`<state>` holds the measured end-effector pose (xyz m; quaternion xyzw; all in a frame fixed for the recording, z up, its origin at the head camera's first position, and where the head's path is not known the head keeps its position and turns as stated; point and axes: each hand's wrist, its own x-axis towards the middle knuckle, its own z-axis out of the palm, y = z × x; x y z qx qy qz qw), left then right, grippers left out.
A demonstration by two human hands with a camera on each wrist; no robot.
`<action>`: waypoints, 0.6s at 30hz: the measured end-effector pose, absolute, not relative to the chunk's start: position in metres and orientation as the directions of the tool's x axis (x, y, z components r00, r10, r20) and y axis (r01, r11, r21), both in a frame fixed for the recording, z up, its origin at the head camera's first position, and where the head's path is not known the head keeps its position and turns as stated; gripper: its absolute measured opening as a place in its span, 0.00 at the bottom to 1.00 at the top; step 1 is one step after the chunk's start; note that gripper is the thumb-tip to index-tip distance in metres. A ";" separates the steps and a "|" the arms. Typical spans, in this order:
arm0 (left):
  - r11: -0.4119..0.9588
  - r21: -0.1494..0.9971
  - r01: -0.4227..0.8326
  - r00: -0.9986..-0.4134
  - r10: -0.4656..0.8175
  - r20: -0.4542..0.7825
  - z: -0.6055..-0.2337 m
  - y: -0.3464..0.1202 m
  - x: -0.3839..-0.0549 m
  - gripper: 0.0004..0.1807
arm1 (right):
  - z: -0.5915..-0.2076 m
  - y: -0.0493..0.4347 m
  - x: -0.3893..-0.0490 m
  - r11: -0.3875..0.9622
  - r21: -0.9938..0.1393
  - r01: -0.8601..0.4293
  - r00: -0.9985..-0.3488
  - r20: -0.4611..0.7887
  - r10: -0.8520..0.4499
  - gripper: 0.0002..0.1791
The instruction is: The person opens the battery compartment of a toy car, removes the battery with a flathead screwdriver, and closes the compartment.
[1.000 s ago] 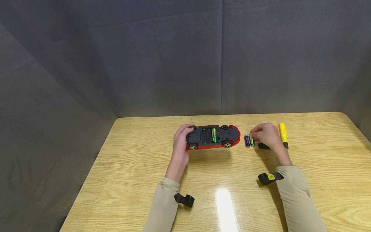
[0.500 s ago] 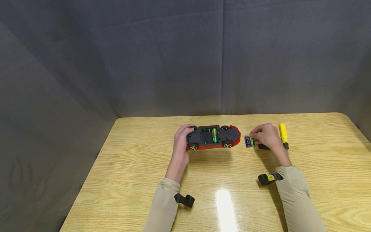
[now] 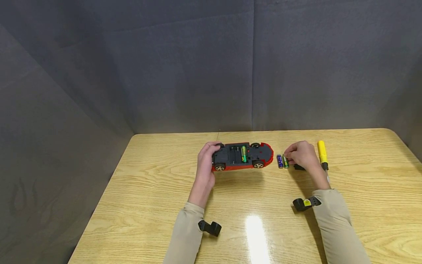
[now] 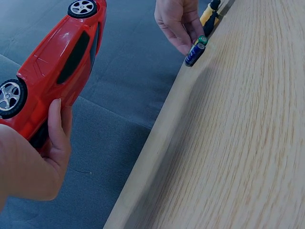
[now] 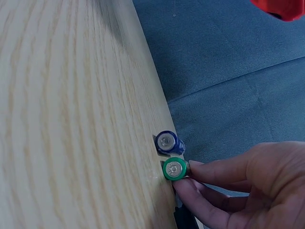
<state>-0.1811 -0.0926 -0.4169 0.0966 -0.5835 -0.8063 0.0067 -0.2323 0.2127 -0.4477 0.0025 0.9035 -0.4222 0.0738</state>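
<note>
My left hand [image 3: 205, 161] grips the rear end of a red toy car [image 4: 59, 62], held upside down above the table. Its dark underside faces up in the head view, with an open battery compartment [image 3: 235, 155]. One green battery [image 3: 244, 154] sits in the compartment's right part. To the right of the car, my right hand [image 3: 301, 154] pinches a second green battery [image 5: 174, 169] between thumb and fingers, low at the tabletop. A blue-purple battery [image 5: 167, 142] lies right beside it, on the side toward the car.
A yellow-handled screwdriver [image 3: 322, 153] lies right of my right hand. A small black piece [image 3: 298, 167] is partly hidden beneath that hand. The wooden table [image 3: 158, 176] ends at a dark cloth backdrop [image 3: 184, 73].
The blue-purple battery and the green one in my right fingers have shifted slightly left, toward the car. More of the screwdriver's shaft shows. My left hand and the car stay put.
</note>
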 end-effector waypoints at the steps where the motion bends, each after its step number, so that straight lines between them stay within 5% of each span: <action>1: -0.321 0.941 -0.104 -0.981 -0.122 -0.150 -0.417 -0.093 -0.181 0.14 | -0.448 0.213 -0.232 0.644 -0.762 0.067 -0.989 -0.135 -0.057 0.07; 8: -0.325 0.939 -0.109 -0.978 -0.134 -0.160 -0.417 -0.092 -0.181 0.11 | -0.447 0.213 -0.231 0.654 -0.755 0.045 -0.993 -0.104 -0.051 0.07; 18: -0.319 0.942 -0.108 -0.977 -0.138 -0.159 -0.416 -0.092 -0.182 0.11 | -0.423 0.220 -0.222 0.627 -0.778 -0.038 -0.992 0.106 0.072 0.16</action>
